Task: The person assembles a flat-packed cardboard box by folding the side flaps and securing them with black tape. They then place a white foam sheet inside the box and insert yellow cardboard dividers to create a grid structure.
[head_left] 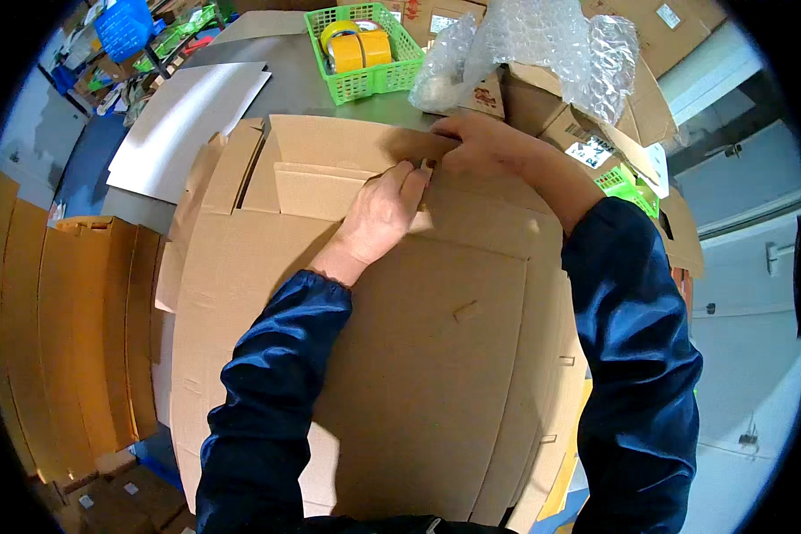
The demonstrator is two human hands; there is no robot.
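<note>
A large flat brown cardboard box blank (418, 356) lies on the grey table in front of me. My left hand (378, 218) presses down on a folded flap near the blank's far edge, fingers bent over the fold. My right hand (481, 142) grips the upright flap (347, 142) at the far edge, fingers curled over its top right end. Both forearms are in dark blue sleeves. The two hands sit close together, almost touching.
A green basket (374, 76) holding yellow tape rolls stands at the back of the table. Bubble wrap (543, 44) spills from open cartons at the back right. A white sheet (187, 125) lies at the back left. Stacked flat cardboard (71, 338) stands to my left.
</note>
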